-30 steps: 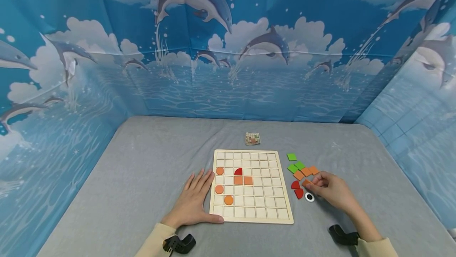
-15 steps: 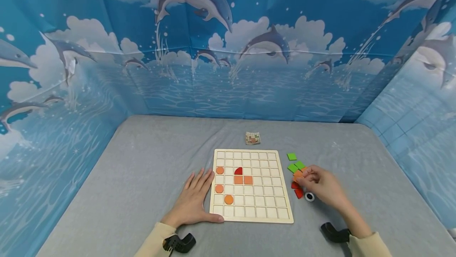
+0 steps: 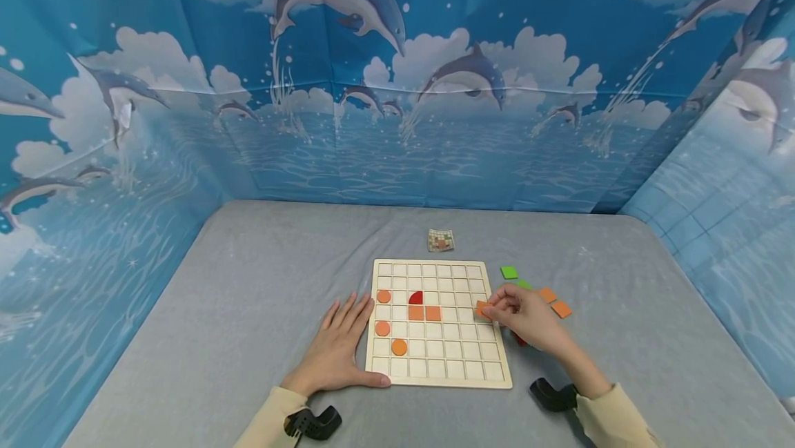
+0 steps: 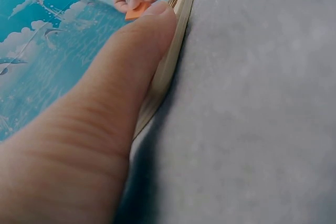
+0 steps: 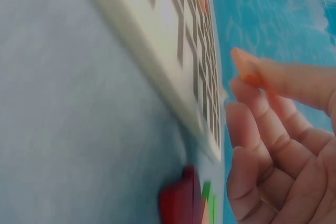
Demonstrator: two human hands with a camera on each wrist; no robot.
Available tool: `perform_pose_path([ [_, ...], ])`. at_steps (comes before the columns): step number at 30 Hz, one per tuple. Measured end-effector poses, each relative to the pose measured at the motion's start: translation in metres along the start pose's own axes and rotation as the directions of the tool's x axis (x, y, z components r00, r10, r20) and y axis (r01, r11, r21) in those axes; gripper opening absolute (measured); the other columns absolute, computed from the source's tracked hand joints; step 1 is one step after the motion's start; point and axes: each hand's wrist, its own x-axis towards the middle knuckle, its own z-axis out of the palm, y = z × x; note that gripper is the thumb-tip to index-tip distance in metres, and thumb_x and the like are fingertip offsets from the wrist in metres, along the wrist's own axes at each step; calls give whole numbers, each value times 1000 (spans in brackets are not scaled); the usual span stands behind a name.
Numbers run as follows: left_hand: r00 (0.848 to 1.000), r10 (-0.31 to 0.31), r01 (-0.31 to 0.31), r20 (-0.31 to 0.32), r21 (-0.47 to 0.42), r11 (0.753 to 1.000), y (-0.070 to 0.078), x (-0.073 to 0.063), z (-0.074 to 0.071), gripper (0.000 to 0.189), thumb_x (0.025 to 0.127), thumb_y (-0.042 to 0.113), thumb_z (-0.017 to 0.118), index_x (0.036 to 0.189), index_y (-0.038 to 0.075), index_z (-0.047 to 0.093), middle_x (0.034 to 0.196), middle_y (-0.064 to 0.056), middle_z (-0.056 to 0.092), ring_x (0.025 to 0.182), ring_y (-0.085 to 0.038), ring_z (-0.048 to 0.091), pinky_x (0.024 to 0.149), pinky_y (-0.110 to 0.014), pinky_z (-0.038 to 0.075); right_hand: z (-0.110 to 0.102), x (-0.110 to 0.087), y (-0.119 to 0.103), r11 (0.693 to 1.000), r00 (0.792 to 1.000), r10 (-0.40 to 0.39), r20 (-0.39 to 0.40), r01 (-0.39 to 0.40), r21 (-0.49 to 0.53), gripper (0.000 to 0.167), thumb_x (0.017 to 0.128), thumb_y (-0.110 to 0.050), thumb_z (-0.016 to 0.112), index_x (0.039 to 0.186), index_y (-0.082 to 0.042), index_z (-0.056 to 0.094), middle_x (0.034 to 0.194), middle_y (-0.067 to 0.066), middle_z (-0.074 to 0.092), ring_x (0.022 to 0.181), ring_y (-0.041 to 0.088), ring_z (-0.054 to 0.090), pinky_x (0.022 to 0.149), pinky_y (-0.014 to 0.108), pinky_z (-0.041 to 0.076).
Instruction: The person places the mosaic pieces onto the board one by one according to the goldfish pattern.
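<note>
The right hand (image 3: pixel 526 317) has moved from the loose squares (image 3: pixel 562 309) and, as we see from the head, pinches an orange square (image 3: pixel 481 308) over the right side of the board (image 3: pixel 456 350); the left hand (image 3: pixel 338 349) spreads along its left edge, likely steadying it. Left wrist: thumb (image 4: pixel 123 66) at the rim. Right wrist: square gripped at one end, presumably keeping the rest uncovered.

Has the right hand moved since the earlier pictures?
Yes: in the head view, the right hand has moved left, from beside the board to reach over its right edge.
</note>
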Motion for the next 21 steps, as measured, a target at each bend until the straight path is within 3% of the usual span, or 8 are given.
perform_pose_path([
  [11, 1000, 16, -16, -21, -12, 1000, 0, 0, 0, 129, 61, 90, 49, 153, 8, 13, 157, -5, 14, 143, -24, 3, 113, -44, 0, 20, 17, -14, 995, 994, -99, 54, 100, -18, 13, 84, -19, 74, 84, -12, 63, 70, -2, 57, 58, 12, 52, 52, 26, 44],
  [21, 999, 25, -26, -26, -10, 1000, 0, 0, 0, 129, 61, 90, 50, 153, 8, 12, 157, -5, 15, 143, -24, 3, 113, -44, 0, 30, 27, -22, 991, 989, -118, 91, 123, -57, 11, 84, -15, 74, 85, -13, 63, 72, -4, 58, 61, 13, 55, 54, 28, 45],
])
